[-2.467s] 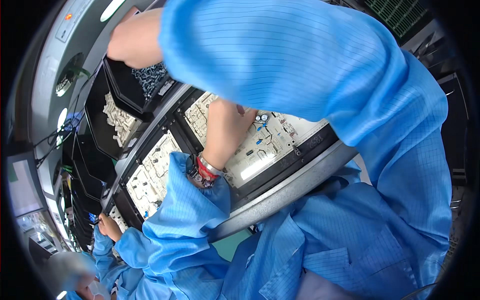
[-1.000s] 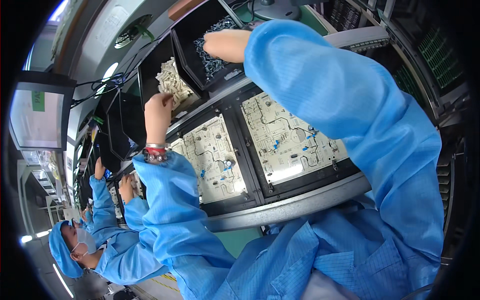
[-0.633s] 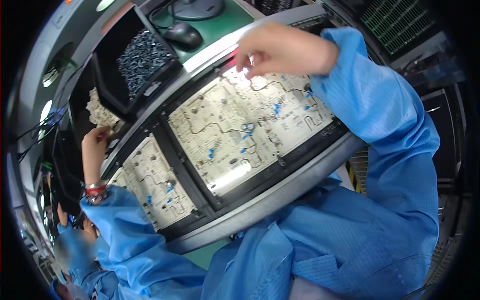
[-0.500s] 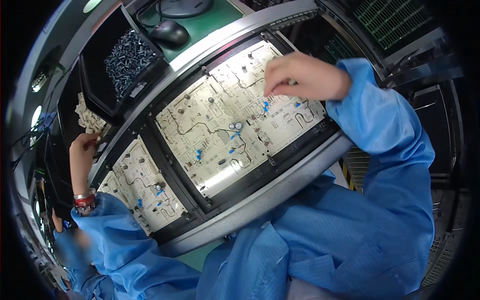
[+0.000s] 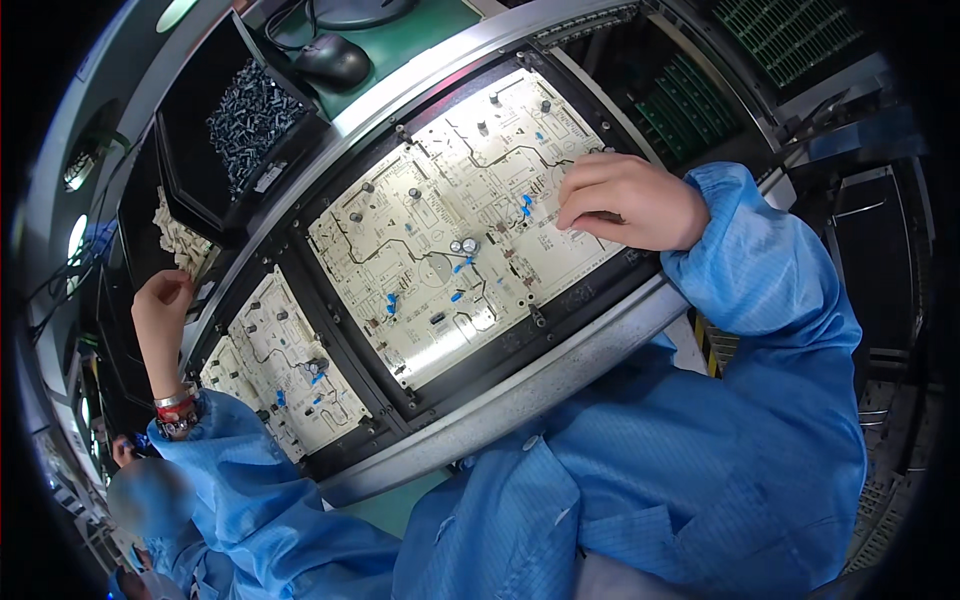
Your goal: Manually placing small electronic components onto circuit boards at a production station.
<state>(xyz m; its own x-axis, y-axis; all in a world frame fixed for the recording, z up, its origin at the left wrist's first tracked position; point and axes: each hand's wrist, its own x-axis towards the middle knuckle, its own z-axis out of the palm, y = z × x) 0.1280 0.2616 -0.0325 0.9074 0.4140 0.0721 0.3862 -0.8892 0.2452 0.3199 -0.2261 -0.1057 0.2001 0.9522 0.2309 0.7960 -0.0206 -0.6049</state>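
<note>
My right hand (image 5: 632,203) is over the right part of a large cream circuit board (image 5: 390,225). Its fingers are curled, with the tips close together just above the board's surface. Whatever they hold, if anything, is too small to make out. Small blue, black and silver components stand on the board. At the far left, my left hand (image 5: 160,305) is beside a dark bin with a heap of cream-coloured parts (image 5: 180,240). Thumb and fingers are pinched there, and what is between them is hidden.
A second cream board (image 5: 290,350) lies at the left in the same black frame (image 5: 350,345), with a metal rail (image 5: 590,345) along the near side. Behind are a black bin of small dark parts (image 5: 250,125) and a computer mouse (image 5: 332,60). A blurred person (image 5: 150,500) is at lower left.
My right hand has moved right and nearer to me, uncovering more of the board's far right part. My left hand has shifted only slightly beside the cream parts.
</note>
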